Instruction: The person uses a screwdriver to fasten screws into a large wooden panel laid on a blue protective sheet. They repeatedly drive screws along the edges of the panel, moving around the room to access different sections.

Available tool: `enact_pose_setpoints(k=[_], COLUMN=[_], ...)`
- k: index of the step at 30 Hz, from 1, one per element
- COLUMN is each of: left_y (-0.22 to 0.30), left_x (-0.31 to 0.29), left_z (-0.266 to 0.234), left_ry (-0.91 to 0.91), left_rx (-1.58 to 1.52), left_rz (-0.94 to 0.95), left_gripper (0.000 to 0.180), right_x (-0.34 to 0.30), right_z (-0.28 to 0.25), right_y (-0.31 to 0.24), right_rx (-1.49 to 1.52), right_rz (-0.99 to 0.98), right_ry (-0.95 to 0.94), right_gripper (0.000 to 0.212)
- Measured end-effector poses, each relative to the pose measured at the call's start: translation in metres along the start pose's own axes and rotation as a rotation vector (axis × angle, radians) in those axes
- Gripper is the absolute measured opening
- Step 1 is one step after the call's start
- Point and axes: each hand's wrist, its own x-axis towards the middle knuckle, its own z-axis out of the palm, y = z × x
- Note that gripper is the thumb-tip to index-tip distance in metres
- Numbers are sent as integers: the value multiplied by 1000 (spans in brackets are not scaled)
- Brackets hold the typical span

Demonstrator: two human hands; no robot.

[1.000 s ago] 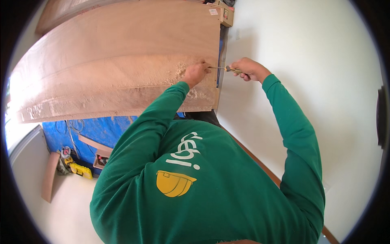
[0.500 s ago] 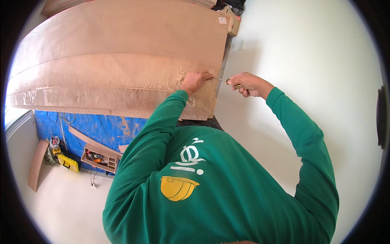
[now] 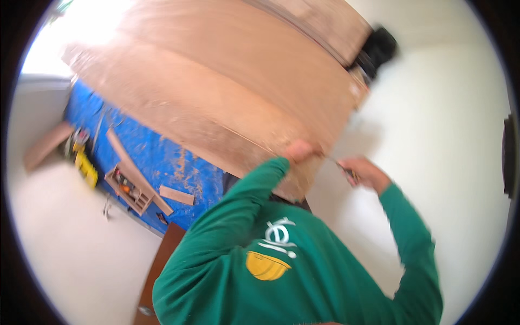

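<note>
My right hand (image 3: pixel 367 172) is closed round the handle of a screwdriver (image 3: pixel 332 160), whose thin metal shaft points left. At the shaft's tip, my left hand (image 3: pixel 300 151) has its fingers pinched together; motion blur hides what is between them. It rests by the right end of a large brown wooden panel (image 3: pixel 216 70), close to its lower corner. Pale sawdust is scattered on the wood around that hand.
A blue tarp (image 3: pixel 176 165) covers the floor at left, with wood offcuts (image 3: pixel 177 195) and a wooden toolbox (image 3: pixel 130 189) on it. A yellow case (image 3: pixel 85 169) lies farther left. A brown door (image 3: pixel 160 271) shows at lower left; a white wall (image 3: pixel 433 135) stands at right.
The whole view has turned clockwise and blurred, showing more tarp and a door at lower left. My hands keep the same hold, with the screwdriver still between them.
</note>
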Motion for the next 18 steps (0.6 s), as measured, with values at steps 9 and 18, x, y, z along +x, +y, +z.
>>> enact_pose_setpoints(k=[9,18], left_y=[12,8], left_x=[-4,0], left_z=[-9,-1], left_ry=[153,193], left_rx=[-42,-71], left_rz=[108,147], left_gripper=[10,11], right_x=[-8,-18], right_z=[18,16], right_y=[10,-19], right_rx=[-1423,11], right_rz=[-601,140], right_ry=[312,44], right_gripper=[22,27])
